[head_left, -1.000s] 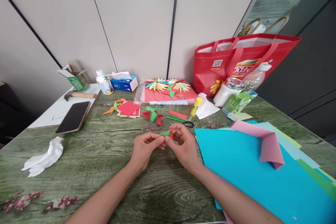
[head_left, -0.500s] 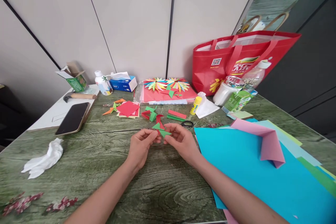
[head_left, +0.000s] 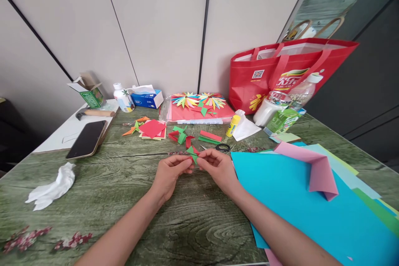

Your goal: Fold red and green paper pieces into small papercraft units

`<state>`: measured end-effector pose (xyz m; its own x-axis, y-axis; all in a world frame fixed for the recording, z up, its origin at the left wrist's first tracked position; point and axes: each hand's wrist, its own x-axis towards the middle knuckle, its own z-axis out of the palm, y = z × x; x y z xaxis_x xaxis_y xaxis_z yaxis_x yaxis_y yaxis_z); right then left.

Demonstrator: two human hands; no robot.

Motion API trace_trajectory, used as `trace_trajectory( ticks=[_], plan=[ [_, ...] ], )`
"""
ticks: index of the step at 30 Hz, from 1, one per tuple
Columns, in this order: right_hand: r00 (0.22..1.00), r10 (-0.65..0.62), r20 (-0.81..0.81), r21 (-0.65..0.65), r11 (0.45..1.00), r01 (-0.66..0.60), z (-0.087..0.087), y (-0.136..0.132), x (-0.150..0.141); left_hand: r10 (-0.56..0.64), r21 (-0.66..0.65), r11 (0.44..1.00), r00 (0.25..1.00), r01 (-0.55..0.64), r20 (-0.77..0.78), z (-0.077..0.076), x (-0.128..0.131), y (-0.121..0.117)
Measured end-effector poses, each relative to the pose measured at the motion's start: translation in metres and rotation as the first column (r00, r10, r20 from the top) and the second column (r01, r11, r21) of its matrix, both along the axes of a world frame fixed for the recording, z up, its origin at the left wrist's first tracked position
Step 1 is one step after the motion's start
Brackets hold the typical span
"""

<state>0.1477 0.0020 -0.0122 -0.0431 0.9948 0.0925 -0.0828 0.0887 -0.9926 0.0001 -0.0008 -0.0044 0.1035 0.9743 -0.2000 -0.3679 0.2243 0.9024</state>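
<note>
Paper turned; left hand and right hand pinch it.

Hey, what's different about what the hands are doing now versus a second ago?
The small green-and-red folded paper has been turned between the fingertips: more green shows, with red at its upper right. The left hand and right hand both hold it, as before. The glue stick, blue sheet and pink folded paper stayed put.

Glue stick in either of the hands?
No, the yellow glue stick is on the table by a white tissue, while the left hand and right hand are on the folded red-and-green paper.
</note>
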Motion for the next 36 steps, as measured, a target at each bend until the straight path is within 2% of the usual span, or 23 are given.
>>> trace_trajectory(
  ticks=[5,12,19,26,30,36],
  plan=[
    [0.999,-0.035,0.016,0.035,0.999,0.035,-0.0026,0.0028,0.0026,-0.044,-0.024,0.999,0.999,0.044,0.018,0.0005,0.0003,-0.0003],
    [0.995,0.083,0.046,0.02,0.996,-0.084,0.0013,0.0014,0.0017,-0.081,-0.039,0.996,0.996,0.08,-0.023,0.0013,0.0013,-0.0008],
    [0.995,0.081,0.057,0.017,0.997,-0.082,-0.0007,-0.0019,-0.0002,-0.07,-0.018,0.997,0.996,0.069,-0.058,0.0012,0.0033,-0.0018],
    [0.988,0.151,0.007,-0.005,0.989,-0.151,0.0043,-0.0017,0.0003,-0.064,0.035,0.997,0.993,0.068,-0.098,0.0021,0.0018,-0.0014],
    [0.994,0.109,0.03,-0.051,0.993,-0.107,0.0026,0.0015,0.002,-0.044,0.079,0.995,0.987,0.057,-0.154,0.0014,0.0015,-0.0005],
    [0.995,0.098,0.023,-0.074,0.993,-0.096,-0.0007,0.0029,0.0029,-0.023,0.065,0.997,0.995,0.03,-0.102,-0.0014,0.0032,-0.0006]
  ],
)
